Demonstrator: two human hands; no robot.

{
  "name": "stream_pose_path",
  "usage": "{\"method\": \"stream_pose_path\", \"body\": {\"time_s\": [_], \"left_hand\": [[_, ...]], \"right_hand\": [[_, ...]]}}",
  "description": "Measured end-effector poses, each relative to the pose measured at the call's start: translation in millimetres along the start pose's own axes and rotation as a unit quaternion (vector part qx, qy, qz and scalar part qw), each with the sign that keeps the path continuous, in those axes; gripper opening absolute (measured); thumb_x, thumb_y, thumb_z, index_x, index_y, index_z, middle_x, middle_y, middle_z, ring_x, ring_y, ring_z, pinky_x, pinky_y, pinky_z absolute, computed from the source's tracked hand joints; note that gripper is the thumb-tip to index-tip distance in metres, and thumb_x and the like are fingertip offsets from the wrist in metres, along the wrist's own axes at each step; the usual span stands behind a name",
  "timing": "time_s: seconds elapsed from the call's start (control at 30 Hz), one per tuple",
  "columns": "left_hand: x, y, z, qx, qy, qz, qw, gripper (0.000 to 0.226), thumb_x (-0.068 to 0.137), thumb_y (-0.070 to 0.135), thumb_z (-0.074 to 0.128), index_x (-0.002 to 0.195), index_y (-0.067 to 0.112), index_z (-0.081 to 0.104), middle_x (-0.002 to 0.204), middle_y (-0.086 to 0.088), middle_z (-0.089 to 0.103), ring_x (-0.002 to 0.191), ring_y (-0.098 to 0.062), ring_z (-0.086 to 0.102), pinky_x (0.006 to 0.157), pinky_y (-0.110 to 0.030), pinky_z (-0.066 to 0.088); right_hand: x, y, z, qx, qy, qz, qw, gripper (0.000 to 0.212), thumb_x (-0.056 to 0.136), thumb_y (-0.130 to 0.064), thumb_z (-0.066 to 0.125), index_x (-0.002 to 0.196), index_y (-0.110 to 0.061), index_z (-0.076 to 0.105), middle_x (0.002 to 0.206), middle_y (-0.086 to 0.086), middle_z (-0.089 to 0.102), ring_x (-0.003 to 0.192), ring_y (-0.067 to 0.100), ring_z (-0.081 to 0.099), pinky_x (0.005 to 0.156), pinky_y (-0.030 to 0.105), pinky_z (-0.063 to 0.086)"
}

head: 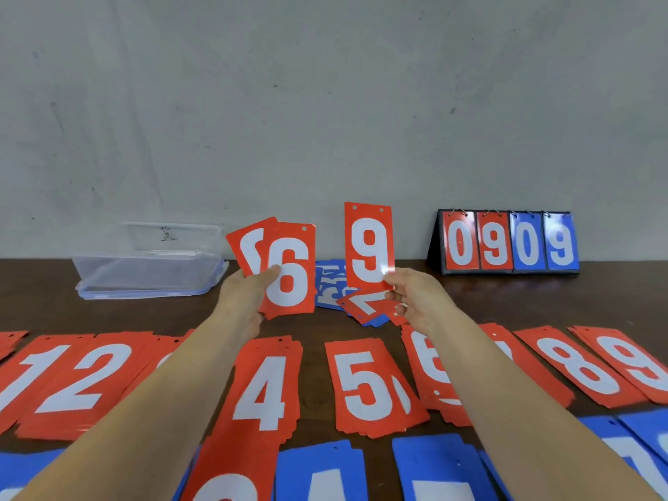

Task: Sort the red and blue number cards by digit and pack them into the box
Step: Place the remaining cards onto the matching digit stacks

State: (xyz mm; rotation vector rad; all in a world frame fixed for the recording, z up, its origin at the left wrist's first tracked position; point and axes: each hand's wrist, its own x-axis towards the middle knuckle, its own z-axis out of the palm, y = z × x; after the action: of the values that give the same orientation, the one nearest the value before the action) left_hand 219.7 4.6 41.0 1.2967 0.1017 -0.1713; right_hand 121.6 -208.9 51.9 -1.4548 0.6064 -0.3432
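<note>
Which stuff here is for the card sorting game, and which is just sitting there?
For the job: red 9 card, red 6 cards, sorted red piles, blue piles, unsorted heap, clear box.
Just sitting: scoreboard stand.

1. Left hand (245, 291) grips two fanned red cards (289, 269), the front one a 6, held upright above the desk (506, 301).
2. Right hand (415, 294) pinches a red 9 card (368, 244) at its lower edge, upright.
3. Mixed loose pile (361, 301) of red and blue cards lies between the hands.
4. Near row: red stacks 1, 2, 4 (264, 388), 5 (365, 385), 6, 8, 9; blue stacks nearest the camera.
5. Clear plastic box (144, 269) far left; flip scoreboard (506, 244) reading 0909 far right, against the wall.
</note>
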Motion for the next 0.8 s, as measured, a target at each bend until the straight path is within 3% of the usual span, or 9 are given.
{"method": "stream_pose_path", "body": {"time_s": [0.17,0.3,0.43,0.57,0.63,0.7,0.8], "left_hand": [[-12.9,-7.1,31.9,0.000,-0.012,0.002,1.000,0.048,0.088,0.025,0.071,0.133,0.020,0.054,0.129,-0.003,0.063,0.117,-0.029,0.061,0.104,-0.055,0.045],[-31.7,-19.7,71.7,-0.001,-0.053,-0.011,0.999,0.048,0.088,0.023,0.071,0.132,0.018,0.054,0.117,-0.002,0.064,0.110,-0.026,0.062,0.100,-0.051,0.049],[-50.3,-35.0,107.4,0.012,-0.072,-0.024,0.997,0.052,0.085,0.025,0.075,0.132,0.018,0.056,0.123,-0.004,0.066,0.110,-0.027,0.064,0.098,-0.050,0.051],[-67.6,-51.2,138.2,0.019,-0.088,-0.041,0.995,0.053,0.082,0.027,0.077,0.130,0.018,0.057,0.120,-0.003,0.067,0.107,-0.027,0.065,0.096,-0.050,0.052],[-77.8,-58.2,153.4,0.025,-0.086,-0.044,0.995,0.047,0.084,0.027,0.076,0.126,0.020,0.057,0.117,-0.003,0.066,0.107,-0.027,0.065,0.095,-0.050,0.052],[-87.7,-64.5,167.2,0.021,-0.097,-0.051,0.994,0.039,0.084,0.025,0.076,0.119,0.019,0.059,0.114,-0.003,0.068,0.104,-0.026,0.066,0.095,-0.050,0.053],[-99.1,-77.1,188.8,0.016,-0.123,-0.062,0.990,0.032,0.084,0.021,0.076,0.113,0.016,0.064,0.107,-0.005,0.072,0.096,-0.026,0.070,0.086,-0.049,0.056]], "right_hand": [[-8.6,-3.1,-44.7,0.024,0.018,0.009,1.000,0.014,0.089,-0.026,0.066,0.096,-0.015,0.068,0.093,0.009,0.074,0.078,0.019,0.067,0.064,0.026,0.049],[-21.4,0.5,-99.7,0.006,0.065,-0.010,0.998,0.008,0.089,-0.024,0.065,0.093,-0.017,0.068,0.089,0.005,0.070,0.067,0.011,0.054,0.055,0.021,0.039],[-38.3,3.0,-164.0,-0.040,0.111,-0.016,0.993,0.019,0.091,-0.017,0.060,0.107,-0.016,0.071,0.092,0.003,0.072,0.068,0.011,0.060,0.051,0.022,0.041],[-49.5,3.7,-236.0,-0.112,0.189,-0.002,0.976,0.025,0.093,-0.014,0.059,0.116,-0.014,0.068,0.106,0.009,0.071,0.088,0.021,0.065,0.071,0.032,0.054],[-51.4,9.4,-273.7,-0.123,0.236,-0.002,0.964,0.025,0.093,-0.009,0.058,0.116,-0.008,0.067,0.093,0.005,0.069,0.071,0.015,0.061,0.059,0.023,0.052],[-50.6,18.2,-307.4,-0.116,0.274,-0.008,0.955,0.025,0.091,-0.001,0.058,0.114,-0.001,0.066,0.101,0.012,0.068,0.064,0.013,0.054,0.053,0.021,0.046],[-40.1,33.2,-343.6,-0.142,0.296,0.011,0.944,0.025,0.087,-0.001,0.062,0.111,0.001,0.067,0.115,0.018,0.067,0.087,0.024,0.062,0.083,0.035,0.052]]}}
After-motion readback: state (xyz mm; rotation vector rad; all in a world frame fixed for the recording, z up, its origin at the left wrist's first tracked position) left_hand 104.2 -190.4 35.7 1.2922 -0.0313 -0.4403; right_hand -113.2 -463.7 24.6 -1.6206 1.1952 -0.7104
